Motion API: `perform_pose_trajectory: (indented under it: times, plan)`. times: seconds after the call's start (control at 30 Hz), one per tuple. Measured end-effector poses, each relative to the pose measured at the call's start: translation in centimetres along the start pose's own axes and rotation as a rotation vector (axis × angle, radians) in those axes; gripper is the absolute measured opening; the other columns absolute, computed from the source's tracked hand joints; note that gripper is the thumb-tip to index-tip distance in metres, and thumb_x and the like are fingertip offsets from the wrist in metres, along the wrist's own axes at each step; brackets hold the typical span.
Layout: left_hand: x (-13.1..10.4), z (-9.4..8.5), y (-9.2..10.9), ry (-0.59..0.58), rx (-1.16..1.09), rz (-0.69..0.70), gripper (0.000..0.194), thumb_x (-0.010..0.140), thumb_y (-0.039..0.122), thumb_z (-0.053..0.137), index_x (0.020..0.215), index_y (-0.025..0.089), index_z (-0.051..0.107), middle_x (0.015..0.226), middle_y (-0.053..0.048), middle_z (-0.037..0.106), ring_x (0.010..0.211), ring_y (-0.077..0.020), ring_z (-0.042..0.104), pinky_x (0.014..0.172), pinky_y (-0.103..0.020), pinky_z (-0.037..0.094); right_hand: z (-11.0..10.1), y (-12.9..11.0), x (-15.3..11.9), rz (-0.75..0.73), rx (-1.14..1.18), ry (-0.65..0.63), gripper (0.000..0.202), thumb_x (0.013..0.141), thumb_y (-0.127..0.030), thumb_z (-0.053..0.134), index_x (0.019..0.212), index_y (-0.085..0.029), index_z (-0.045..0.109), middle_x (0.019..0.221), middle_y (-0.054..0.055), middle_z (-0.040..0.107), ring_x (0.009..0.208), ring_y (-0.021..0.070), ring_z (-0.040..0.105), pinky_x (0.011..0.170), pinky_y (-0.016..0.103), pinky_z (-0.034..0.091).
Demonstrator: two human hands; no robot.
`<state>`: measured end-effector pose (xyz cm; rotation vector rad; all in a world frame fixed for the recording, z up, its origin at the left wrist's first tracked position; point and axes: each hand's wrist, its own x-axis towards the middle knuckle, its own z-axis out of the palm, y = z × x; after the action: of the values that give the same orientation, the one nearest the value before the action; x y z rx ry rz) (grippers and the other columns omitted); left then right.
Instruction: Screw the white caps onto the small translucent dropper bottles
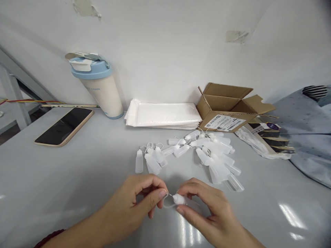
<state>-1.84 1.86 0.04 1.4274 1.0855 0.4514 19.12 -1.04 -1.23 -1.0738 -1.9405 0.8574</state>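
Observation:
My right hand (207, 210) grips a small translucent squeeze bottle (190, 203) lying on its side, its white cap and thin metal needle tip pointing left. Beside the tip, my left hand (147, 196) pinches the end of the bottle's white cap strap (169, 206), which loops back under the bottle's neck. What sits right between the left thumb and forefinger is mostly hidden. Just beyond my left hand stand several similar bottles (152, 163) with looped straps. A larger heap of such bottles (217, 155) lies beyond my right hand.
A stack of white padded envelopes (165, 115) lies against the wall, with an open cardboard box (224, 110) at its right. A tumbler (103, 89) and a phone (64, 126) are at the back left. Packaged items (271, 137) and grey fabric (307, 134) occupy the right.

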Motion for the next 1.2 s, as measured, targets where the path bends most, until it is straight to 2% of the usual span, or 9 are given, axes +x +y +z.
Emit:
perform_pose_trajectory:
  times: [0.23,0.53,0.67,0.8,0.97,1.1,1.2]
  plan:
    - [-0.2,0.1,-0.3,0.004,-0.037,-0.010,0.025,0.090,0.035,0.051,0.074,0.019,0.061,0.065,0.005,0.058,0.054,-0.0088,0.054,0.055,-0.018,0.043,-0.1,-0.1,0.1,0.011,0.013,-0.005,0.006,0.084,-0.012,0.063,0.090,-0.015,0.064,0.074,0.002,0.061,0.064,0.0131,0.058,0.058,0.022,0.048]
    - [-0.1,0.3,-0.3,0.040,0.207,0.053,0.025,0.090,0.033,0.048,0.072,0.020,0.059,0.059,0.005,0.056,0.054,-0.0097,0.054,0.048,-0.018,0.037,0.0,-0.3,0.1,0.004,0.022,-0.020,0.008,0.086,-0.010,0.060,0.091,-0.011,0.066,0.076,0.006,0.062,0.062,0.0131,0.058,0.054,0.022,0.047]
    - [-0.2,0.4,-0.8,0.049,0.294,0.134,0.023,0.091,0.029,0.047,0.073,0.020,0.059,0.059,0.005,0.057,0.054,-0.0097,0.053,0.043,-0.017,0.031,0.2,-0.1,0.0,-0.012,0.029,-0.031,0.011,0.086,-0.009,0.059,0.095,-0.010,0.066,0.079,0.008,0.064,0.065,0.0144,0.060,0.056,0.023,0.048]
    - [-0.1,0.5,-1.4,0.044,0.319,0.209,0.022,0.090,0.025,0.047,0.071,0.020,0.057,0.057,0.006,0.056,0.052,-0.0089,0.053,0.045,-0.016,0.034,0.4,0.2,-0.3,-0.018,0.060,-0.058,0.013,0.088,-0.010,0.058,0.098,-0.009,0.066,0.083,0.011,0.065,0.069,0.0173,0.063,0.057,0.026,0.049]
    - [0.1,0.6,-1.3,0.014,0.326,0.179,0.022,0.090,0.026,0.047,0.070,0.020,0.054,0.057,0.005,0.054,0.052,-0.0098,0.051,0.041,-0.017,0.030,0.5,0.5,-0.5,-0.006,0.059,-0.069,0.015,0.089,-0.012,0.057,0.101,-0.011,0.065,0.085,0.011,0.065,0.069,0.0186,0.065,0.057,0.027,0.051]
    - [-0.1,0.5,-0.9,-0.009,0.305,0.120,0.026,0.093,0.031,0.044,0.072,0.020,0.055,0.059,0.004,0.055,0.054,-0.0108,0.051,0.047,-0.019,0.035,0.6,0.3,-0.4,0.008,0.076,-0.071,0.015,0.089,-0.011,0.057,0.100,-0.013,0.065,0.084,0.010,0.066,0.070,0.0188,0.064,0.059,0.028,0.052]
    - [-0.2,0.4,-0.7,-0.036,0.226,0.141,0.032,0.097,0.034,0.035,0.078,0.021,0.058,0.066,0.003,0.059,0.058,-0.0112,0.056,0.056,-0.019,0.042,0.5,0.0,-0.2,0.013,0.085,-0.061,0.015,0.089,-0.011,0.057,0.101,-0.014,0.065,0.083,0.009,0.066,0.069,0.0177,0.063,0.059,0.027,0.050]
